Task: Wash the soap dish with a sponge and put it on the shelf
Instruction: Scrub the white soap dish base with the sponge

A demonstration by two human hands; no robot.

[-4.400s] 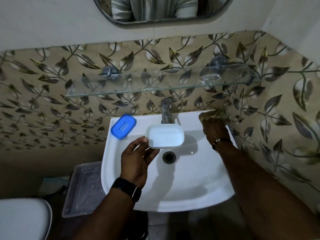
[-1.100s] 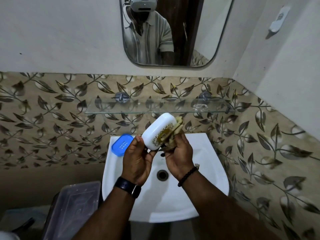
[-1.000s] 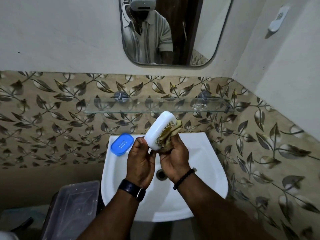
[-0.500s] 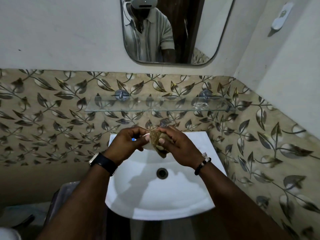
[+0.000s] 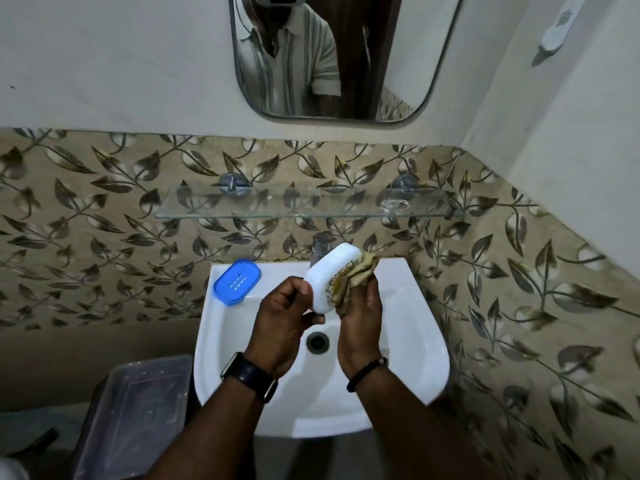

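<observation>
Above the white sink [image 5: 408, 341], under the glass shelf [image 5: 304, 206], our left hand [image 5: 280, 317] pinches the tilted white soap dish [image 5: 327, 277] while our right hand [image 5: 360, 317] presses the sponge [image 5: 358, 275] into it, both grips closed.

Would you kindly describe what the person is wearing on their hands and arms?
The left hand has a black watch with a wide dark strap and a metallic case edge at the wrist. The right hand has a thin bracelet of dark beads. Both forearms are bare, with no sleeves showing on them.
</observation>
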